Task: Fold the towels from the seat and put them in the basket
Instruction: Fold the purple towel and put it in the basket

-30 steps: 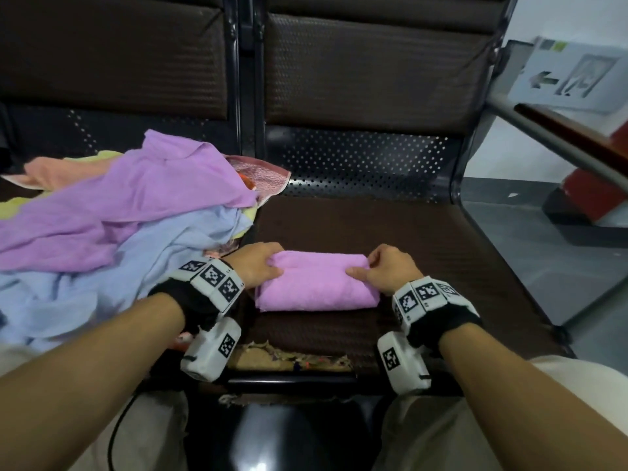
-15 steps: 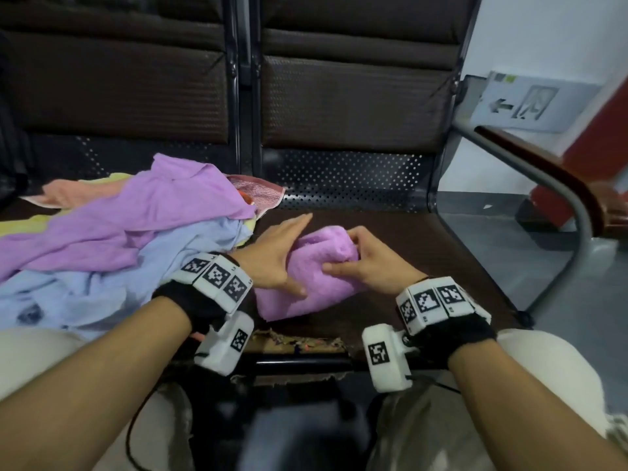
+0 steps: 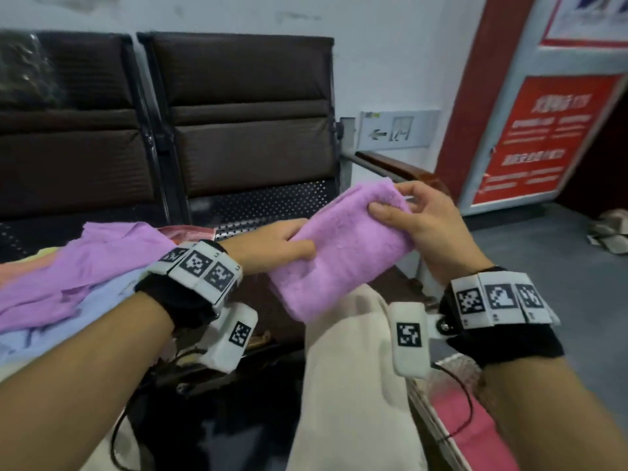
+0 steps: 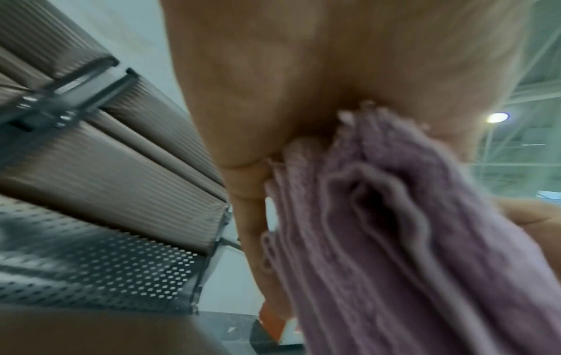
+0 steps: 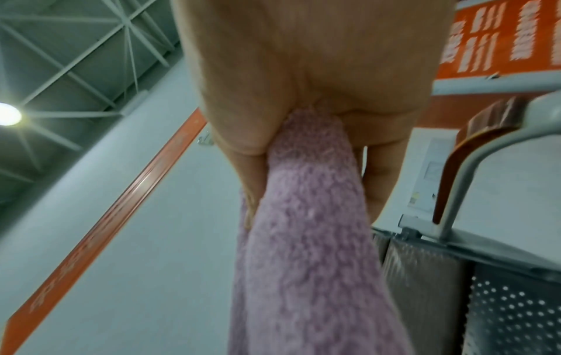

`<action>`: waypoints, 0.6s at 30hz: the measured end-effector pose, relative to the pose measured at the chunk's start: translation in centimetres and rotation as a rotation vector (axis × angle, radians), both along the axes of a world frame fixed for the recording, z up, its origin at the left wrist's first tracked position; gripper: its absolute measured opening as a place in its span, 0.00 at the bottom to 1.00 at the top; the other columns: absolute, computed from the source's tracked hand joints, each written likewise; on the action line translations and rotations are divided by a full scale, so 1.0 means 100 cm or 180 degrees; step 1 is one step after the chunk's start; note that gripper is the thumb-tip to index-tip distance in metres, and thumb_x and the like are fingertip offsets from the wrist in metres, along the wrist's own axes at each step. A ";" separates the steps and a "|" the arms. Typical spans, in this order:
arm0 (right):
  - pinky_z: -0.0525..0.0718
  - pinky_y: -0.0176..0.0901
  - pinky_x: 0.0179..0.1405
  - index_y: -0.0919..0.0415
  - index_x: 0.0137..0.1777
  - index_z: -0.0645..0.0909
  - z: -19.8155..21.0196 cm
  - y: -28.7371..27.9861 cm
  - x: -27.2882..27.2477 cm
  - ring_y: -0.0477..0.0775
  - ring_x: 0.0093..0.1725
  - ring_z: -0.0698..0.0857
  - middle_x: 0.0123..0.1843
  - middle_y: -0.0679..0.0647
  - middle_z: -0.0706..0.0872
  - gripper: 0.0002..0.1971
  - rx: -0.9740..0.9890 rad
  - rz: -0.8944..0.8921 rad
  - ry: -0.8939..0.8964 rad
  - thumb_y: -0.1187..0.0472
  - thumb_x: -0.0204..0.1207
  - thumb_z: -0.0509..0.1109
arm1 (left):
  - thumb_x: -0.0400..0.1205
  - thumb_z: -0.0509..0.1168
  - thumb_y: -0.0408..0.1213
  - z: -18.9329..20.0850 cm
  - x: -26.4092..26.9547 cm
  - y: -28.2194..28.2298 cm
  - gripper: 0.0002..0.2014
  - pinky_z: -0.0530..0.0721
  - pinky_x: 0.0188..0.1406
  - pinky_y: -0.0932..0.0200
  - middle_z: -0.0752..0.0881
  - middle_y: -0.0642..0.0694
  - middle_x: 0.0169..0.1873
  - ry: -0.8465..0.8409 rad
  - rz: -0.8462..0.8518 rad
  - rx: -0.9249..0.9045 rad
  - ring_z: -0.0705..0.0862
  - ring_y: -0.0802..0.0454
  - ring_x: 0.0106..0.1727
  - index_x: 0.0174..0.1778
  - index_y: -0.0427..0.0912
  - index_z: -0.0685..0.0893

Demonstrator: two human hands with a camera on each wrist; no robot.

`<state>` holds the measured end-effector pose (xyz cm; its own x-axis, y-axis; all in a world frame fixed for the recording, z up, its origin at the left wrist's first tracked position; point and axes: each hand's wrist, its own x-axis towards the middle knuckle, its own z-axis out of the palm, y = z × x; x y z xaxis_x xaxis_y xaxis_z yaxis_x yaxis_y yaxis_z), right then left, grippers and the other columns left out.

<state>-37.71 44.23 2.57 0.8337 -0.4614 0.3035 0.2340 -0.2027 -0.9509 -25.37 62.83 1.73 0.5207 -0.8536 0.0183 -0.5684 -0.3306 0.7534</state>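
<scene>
A folded pink towel (image 3: 339, 256) hangs in the air over my right knee, tilted up to the right. My left hand (image 3: 289, 244) grips its lower left edge, thumb on top. My right hand (image 3: 394, 202) pinches its upper right end between thumb and fingers. In the left wrist view the stacked folds of the pink towel (image 4: 379, 240) run out of the left hand (image 4: 273, 120). The right wrist view shows the pink towel (image 5: 303, 240) clamped in the right hand (image 5: 303, 96). Unfolded towels (image 3: 85, 270), purple over light blue, lie heaped on the left seat. A pale rim with something pink inside (image 3: 475, 423) at lower right may be the basket.
The dark brown seat (image 3: 258, 294) lies below the hands, its backrest (image 3: 244, 130) behind. A metal and wood armrest (image 3: 390, 163) juts out on the right. A red notice board (image 3: 530, 141) stands against the wall. My cream trouser leg (image 3: 346, 368) is below the towel.
Both hands have lifted the folded pink towel off the seat and carried it up and to the right. My view has swung right, toward the armrest and floor.
</scene>
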 end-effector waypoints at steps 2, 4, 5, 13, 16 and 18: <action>0.83 0.41 0.42 0.61 0.49 0.83 -0.007 -0.024 -0.020 0.47 0.40 0.86 0.40 0.53 0.89 0.17 0.0228 -0.0380 -0.0055 0.58 0.62 0.82 | 0.76 0.64 0.39 0.009 -0.015 -0.032 0.09 0.79 0.47 0.63 0.84 0.49 0.48 -0.0419 -0.0065 0.0080 0.80 0.54 0.49 0.51 0.45 0.80; 0.82 0.44 0.44 0.62 0.48 0.84 -0.019 -0.048 -0.039 0.48 0.42 0.85 0.42 0.53 0.88 0.14 0.0433 -0.0711 -0.0069 0.59 0.64 0.81 | 0.79 0.63 0.36 0.010 -0.029 -0.066 0.08 0.80 0.53 0.60 0.85 0.46 0.51 -0.0809 -0.0175 0.0308 0.82 0.48 0.53 0.53 0.43 0.79; 0.82 0.45 0.44 0.63 0.49 0.84 -0.026 -0.060 -0.049 0.49 0.43 0.85 0.43 0.54 0.88 0.14 0.0500 -0.0864 -0.0043 0.59 0.65 0.81 | 0.80 0.63 0.39 0.009 -0.037 -0.084 0.10 0.79 0.57 0.55 0.85 0.43 0.54 -0.0934 -0.0265 0.0446 0.82 0.45 0.56 0.55 0.39 0.79; 0.78 0.42 0.41 0.61 0.44 0.85 -0.122 -0.155 -0.131 0.49 0.40 0.81 0.37 0.51 0.85 0.08 0.0664 -0.1841 0.0550 0.66 0.67 0.66 | 0.80 0.67 0.46 -0.076 -0.094 -0.207 0.13 0.74 0.42 0.57 0.86 0.38 0.47 -0.0682 -0.0863 0.0877 0.82 0.47 0.46 0.49 0.38 0.82; 0.80 0.42 0.42 0.64 0.48 0.86 -0.171 -0.178 -0.160 0.48 0.40 0.82 0.39 0.52 0.87 0.08 0.0695 -0.2059 0.0854 0.70 0.72 0.67 | 0.80 0.67 0.46 -0.132 -0.115 -0.239 0.13 0.73 0.41 0.56 0.83 0.38 0.42 -0.0518 -0.0984 0.1110 0.80 0.48 0.44 0.46 0.37 0.80; 0.81 0.39 0.44 0.67 0.52 0.86 -0.203 -0.188 -0.175 0.47 0.40 0.83 0.41 0.54 0.88 0.09 0.0691 -0.2117 0.1150 0.70 0.72 0.69 | 0.82 0.64 0.43 -0.173 -0.128 -0.256 0.13 0.78 0.50 0.53 0.85 0.37 0.49 -0.0414 -0.1098 0.1390 0.83 0.43 0.51 0.50 0.35 0.79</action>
